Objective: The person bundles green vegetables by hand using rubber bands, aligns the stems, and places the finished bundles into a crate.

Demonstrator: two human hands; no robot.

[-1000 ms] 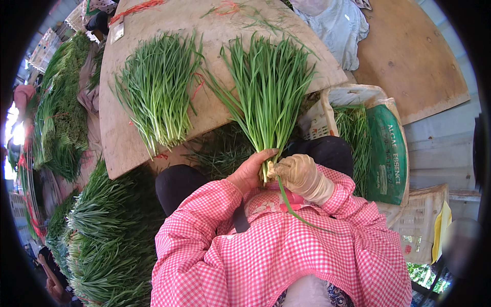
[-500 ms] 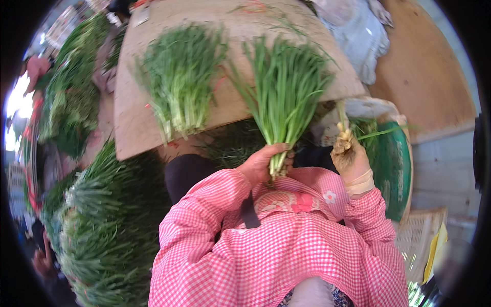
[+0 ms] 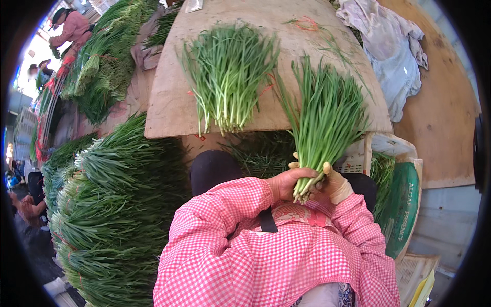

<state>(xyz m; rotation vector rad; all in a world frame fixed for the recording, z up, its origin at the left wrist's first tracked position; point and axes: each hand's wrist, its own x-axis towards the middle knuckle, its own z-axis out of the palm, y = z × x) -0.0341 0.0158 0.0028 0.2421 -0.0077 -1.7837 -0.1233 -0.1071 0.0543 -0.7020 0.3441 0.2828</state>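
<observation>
A bunch of green garlic chives [image 3: 330,117] stands tilted in front of me, its leaves fanning out over the board's near edge and its pale stem ends pointing at my lap. My left hand [image 3: 289,183] is closed round the stems from the left. From the right, my right hand [image 3: 335,185] also grips the stems, with pale coverings on its fingers and a tan band at the wrist. Its thumb lies over the front of the bunch, and covered fingertips poke out behind. On the wooden board [image 3: 169,100], a second, wider pile of chives [image 3: 230,77] lies to the left.
Large stacks of chives [image 3: 112,215] rise at my left. A lined green-and-white container [image 3: 404,204] with loose leaves stands at my right. Red ties [image 3: 306,23] and stray leaves lie on the board. Crumpled cloth [image 3: 381,56] hangs over its right side. Another person [image 3: 76,28] works far left.
My right hand has come in from beside the container at the right and now holds the chive stems with my left hand. The whole view has shifted, so the board sits further right.
</observation>
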